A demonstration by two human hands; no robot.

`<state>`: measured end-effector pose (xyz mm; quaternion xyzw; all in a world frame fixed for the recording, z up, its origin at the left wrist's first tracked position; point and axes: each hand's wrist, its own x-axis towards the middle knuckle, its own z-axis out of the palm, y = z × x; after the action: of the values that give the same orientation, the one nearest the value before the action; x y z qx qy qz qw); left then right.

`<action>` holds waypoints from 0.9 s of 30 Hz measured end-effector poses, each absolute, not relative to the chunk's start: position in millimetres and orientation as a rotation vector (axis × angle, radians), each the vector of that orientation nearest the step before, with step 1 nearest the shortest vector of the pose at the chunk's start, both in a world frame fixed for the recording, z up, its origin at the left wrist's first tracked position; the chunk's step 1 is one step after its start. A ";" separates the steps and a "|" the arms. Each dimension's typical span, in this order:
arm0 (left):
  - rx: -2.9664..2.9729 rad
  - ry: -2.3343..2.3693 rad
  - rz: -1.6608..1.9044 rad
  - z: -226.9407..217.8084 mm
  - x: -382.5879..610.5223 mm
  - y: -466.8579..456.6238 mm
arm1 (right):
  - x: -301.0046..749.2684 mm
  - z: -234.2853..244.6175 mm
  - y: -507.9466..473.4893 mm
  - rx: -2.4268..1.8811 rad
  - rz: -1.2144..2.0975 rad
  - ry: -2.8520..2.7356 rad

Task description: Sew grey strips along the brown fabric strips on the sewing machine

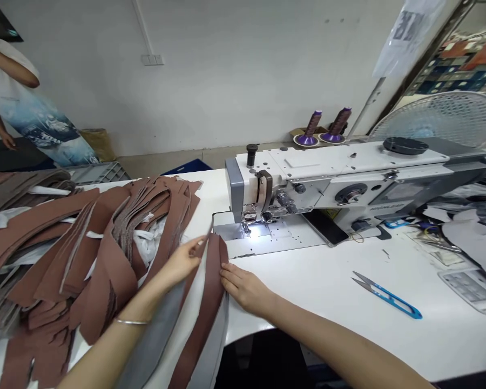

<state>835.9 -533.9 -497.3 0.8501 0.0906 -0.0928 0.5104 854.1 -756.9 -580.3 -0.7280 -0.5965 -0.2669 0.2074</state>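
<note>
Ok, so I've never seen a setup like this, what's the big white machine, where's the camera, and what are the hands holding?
There is one view, from a camera worn on the person's head, looking down at their hands. The white machine is a sewing machine on a white table, its needle area lit. The left hand pinches the end of a long brown strip with grey backing; the right hand lies flat against its edge. A pile of similar brown pieces sits to the left. Blue thread snips lie on the right, two purple thread cones stand behind the machine, and another person stands far left.
</note>
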 end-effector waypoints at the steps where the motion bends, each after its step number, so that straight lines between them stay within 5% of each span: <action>1: 1.909 0.285 -0.169 -487.9 834.4 -523.1 | 854.2 -580.2 -757.3 -2.016 -0.744 -1.644; 7: 1.783 0.374 -0.082 -455.2 815.9 -495.9 | 853.6 -580.3 -756.1 -1.994 -0.741 -1.646; 17: 2.818 -0.127 -0.587 -507.9 804.0 -581.8 | 856.6 -575.1 -755.7 -2.007 -0.703 -1.653; 27: 3.109 -0.028 -0.534 -523.7 808.6 -598.1 | 823.9 -570.3 -756.1 -2.175 -0.873 -1.728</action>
<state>808.6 -598.1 -523.7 0.9855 -0.0089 -0.1692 -0.0067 823.9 -756.1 -570.3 -0.7419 -0.5897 -0.2980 0.1146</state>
